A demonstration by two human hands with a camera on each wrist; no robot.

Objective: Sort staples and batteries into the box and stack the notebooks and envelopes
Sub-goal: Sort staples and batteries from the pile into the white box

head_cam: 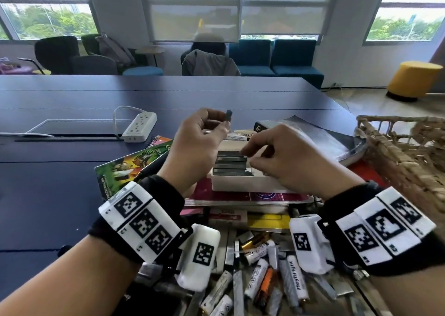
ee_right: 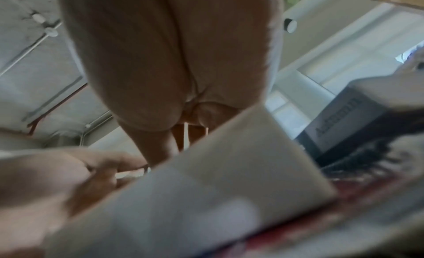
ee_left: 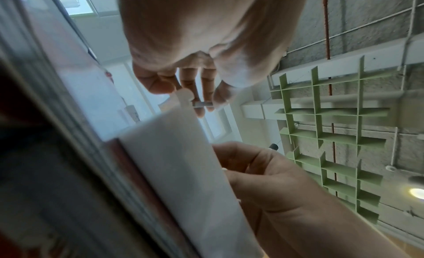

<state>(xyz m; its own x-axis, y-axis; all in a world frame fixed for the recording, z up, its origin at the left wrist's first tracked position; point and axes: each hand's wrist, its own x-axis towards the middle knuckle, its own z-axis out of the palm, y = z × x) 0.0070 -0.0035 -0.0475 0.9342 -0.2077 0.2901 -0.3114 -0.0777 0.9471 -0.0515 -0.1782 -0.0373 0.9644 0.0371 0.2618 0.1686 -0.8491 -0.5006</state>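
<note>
My left hand (head_cam: pixel 225 122) is raised above the table and pinches a short grey staple strip (head_cam: pixel 228 115) between thumb and fingers; the left wrist view shows the same strip (ee_left: pixel 203 104) at the fingertips. A white box (head_cam: pixel 240 184) sits on a red notebook (head_cam: pixel 240 198) and holds rows of staple strips (head_cam: pixel 228 163). My right hand (head_cam: pixel 246 157) curls over the box, index finger and thumb closed on the right ends of those strips. Loose batteries (head_cam: pixel 262 279) and more staple strips lie in a heap near me. In the right wrist view the box (ee_right: pixel 206 180) is blurred.
A green illustrated notebook (head_cam: pixel 134 163) lies to the left of the box and a grey book (head_cam: pixel 325 137) behind it. A woven basket (head_cam: pixel 409 151) stands at the right. A white power strip (head_cam: pixel 139 127) lies further back on the dark blue table (head_cam: pixel 60 183).
</note>
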